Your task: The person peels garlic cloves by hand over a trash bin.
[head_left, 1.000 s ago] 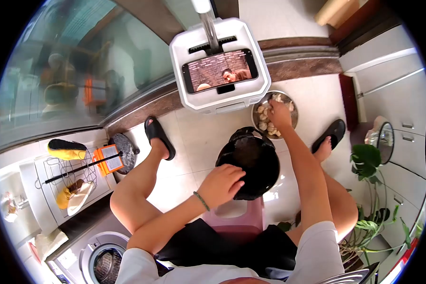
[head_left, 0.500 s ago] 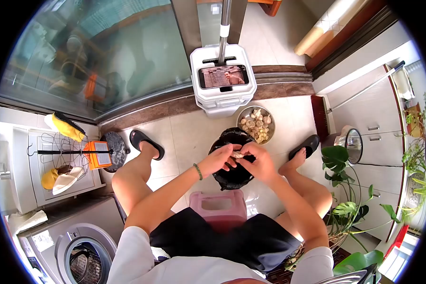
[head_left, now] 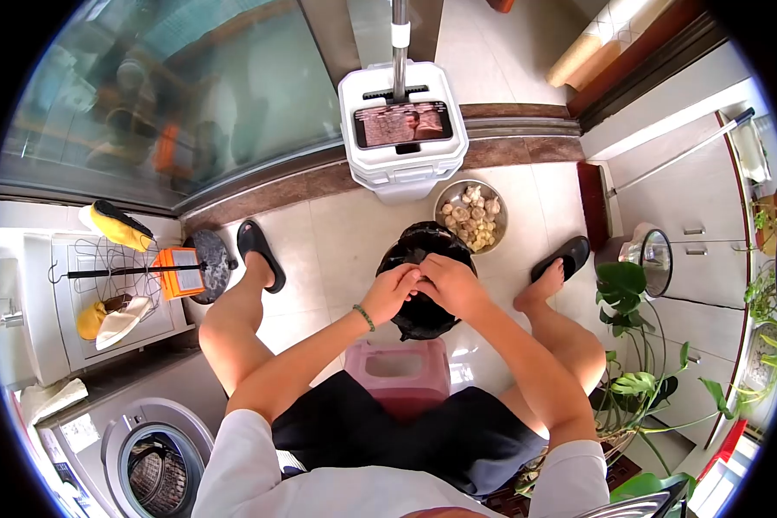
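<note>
My left hand (head_left: 394,290) and my right hand (head_left: 448,283) meet fingertip to fingertip above a bin lined with a black plastic bag (head_left: 425,325). Both are closed in a pinch on a piece of garlic, which the fingers now almost wholly cover; half a second ago it showed pale between them. A green beaded bracelet circles my left wrist. Just beyond the bin, a round metal bowl (head_left: 503,226) holds several garlic bulbs and loose cloves (head_left: 470,213).
A white mop bucket (head_left: 401,164) carries a phone (head_left: 403,124) on top. Between my legs stands a pink plastic stool (head_left: 399,363). Plants (head_left: 634,384) and cabinets flank the right; a wire rack (head_left: 112,276) and a washing machine (head_left: 157,466) are on the left.
My hands have drawn closer together and the fingertips now overlap, hiding the pale garlic piece that showed between them. The camera view has shifted slightly.
</note>
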